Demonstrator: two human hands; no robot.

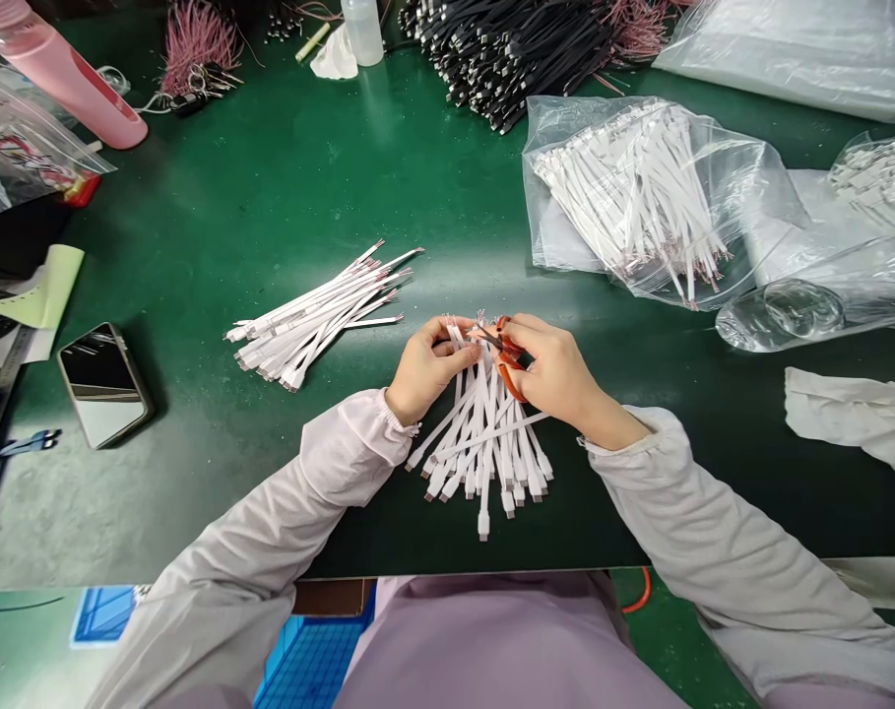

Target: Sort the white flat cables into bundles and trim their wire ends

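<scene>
In the head view, the left hand [433,364] is pinched almost closed, and it seems to hold the wire end of a white cable between finger and thumb. The right hand [557,364] is curled around the orange handles of the scissors [510,382]. The blades point at the left fingertips, right by the wire ends. I cannot tell if the blades touch a wire. The left hand probably pinches so close to the end so the thin wire does not wobble.

Under and just below the hands, a pile of white cables [483,448] is spread like a fan on the green bench [270,187]. Their plugs point to the person and their wire ends point away, maybe so the ends sit close to the blades. To the left, a smaller bunch of white cables [321,317] lies apart, perhaps so the two do not mix.

A clear bag [565,226] with more white cables lies up on the right. Black cables [517,54] sit at the far side, and a phone [105,384] lies at the left, out of the way.
</scene>
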